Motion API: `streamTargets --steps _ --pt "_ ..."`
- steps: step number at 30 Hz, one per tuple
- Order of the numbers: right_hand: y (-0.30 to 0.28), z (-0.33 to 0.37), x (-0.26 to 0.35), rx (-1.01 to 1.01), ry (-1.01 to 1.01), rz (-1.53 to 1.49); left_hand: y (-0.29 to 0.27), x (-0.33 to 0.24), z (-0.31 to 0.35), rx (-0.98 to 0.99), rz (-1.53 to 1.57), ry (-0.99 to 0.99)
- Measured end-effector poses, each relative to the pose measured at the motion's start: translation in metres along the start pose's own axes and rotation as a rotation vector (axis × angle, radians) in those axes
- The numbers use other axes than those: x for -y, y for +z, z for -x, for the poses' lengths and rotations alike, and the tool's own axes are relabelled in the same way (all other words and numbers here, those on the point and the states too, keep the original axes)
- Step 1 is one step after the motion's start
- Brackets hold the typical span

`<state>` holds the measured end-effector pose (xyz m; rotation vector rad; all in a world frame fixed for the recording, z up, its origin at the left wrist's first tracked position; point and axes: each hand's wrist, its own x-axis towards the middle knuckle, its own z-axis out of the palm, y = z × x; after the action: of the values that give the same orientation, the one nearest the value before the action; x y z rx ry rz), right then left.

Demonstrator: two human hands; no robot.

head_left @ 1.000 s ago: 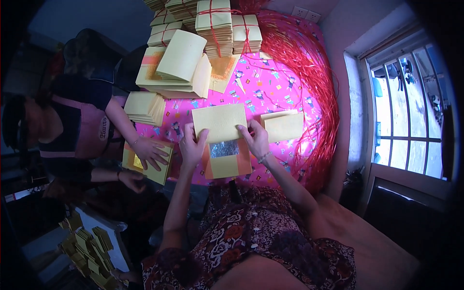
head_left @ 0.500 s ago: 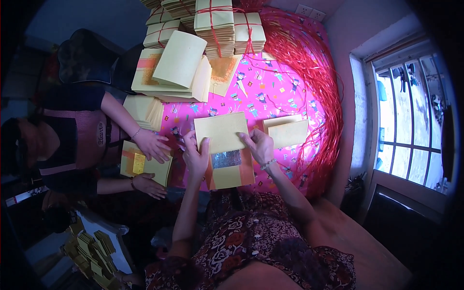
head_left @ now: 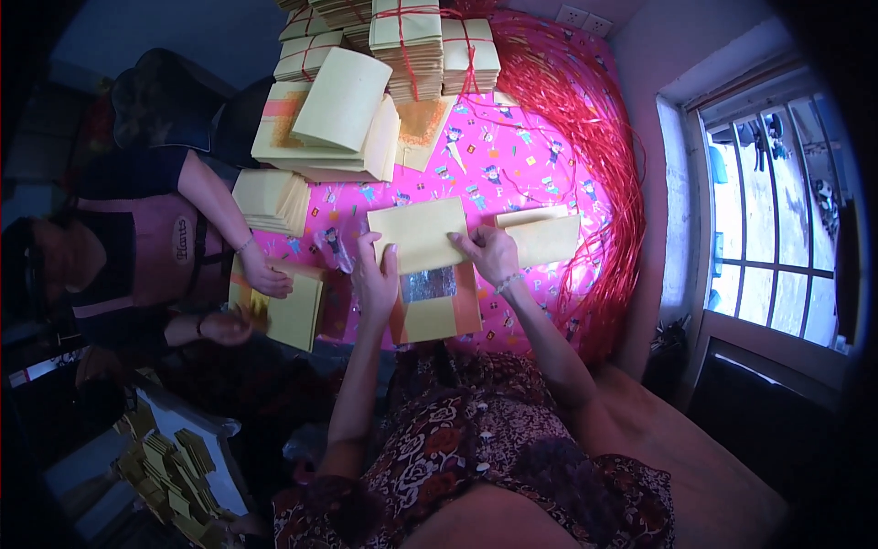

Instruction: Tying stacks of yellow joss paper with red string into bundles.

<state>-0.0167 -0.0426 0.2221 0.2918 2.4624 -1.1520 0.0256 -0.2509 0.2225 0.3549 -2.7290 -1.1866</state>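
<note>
A pale yellow paper sheet [head_left: 419, 231], apparently folded, is held up in front of me. My left hand [head_left: 376, 282] is closed at its left edge, thumb on the near face. On the other side, my right hand [head_left: 492, 256] pinches the right edge between thumb and fingers. Just below it lies another yellow paper [head_left: 428, 322] with orange bands and a silver foil patch [head_left: 430, 285], its upper part covered by the held sheet. To the right of my right hand rests a folded yellow paper [head_left: 547, 242] on the pink patterned tablecloth [head_left: 476, 174].
A co-worker's hands [head_left: 266, 276] are at a paper stack [head_left: 294, 313] on the left. Loose papers [head_left: 343, 101] and bundles tied with red string [head_left: 406, 50] stand at the back. Red plastic strands [head_left: 615, 183] line the right edge, near a barred window [head_left: 773, 229].
The co-worker's hands have pulled back leftward; the nearer one is off the stack. My hands stay at the sheet's two edges, and the view has shifted slightly.
</note>
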Motion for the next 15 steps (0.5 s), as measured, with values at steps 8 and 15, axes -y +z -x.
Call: streamTargets --steps 8,15 --pt "0.004 -0.004 -0.002 -0.045 -0.076 0.157 0.001 -0.015 0.0 -0.141 -0.399 0.223" --pt "0.02 0.006 -0.004 -0.43 -0.426 0.172 0.014 -0.006 -0.006 0.163 -0.619 0.033"
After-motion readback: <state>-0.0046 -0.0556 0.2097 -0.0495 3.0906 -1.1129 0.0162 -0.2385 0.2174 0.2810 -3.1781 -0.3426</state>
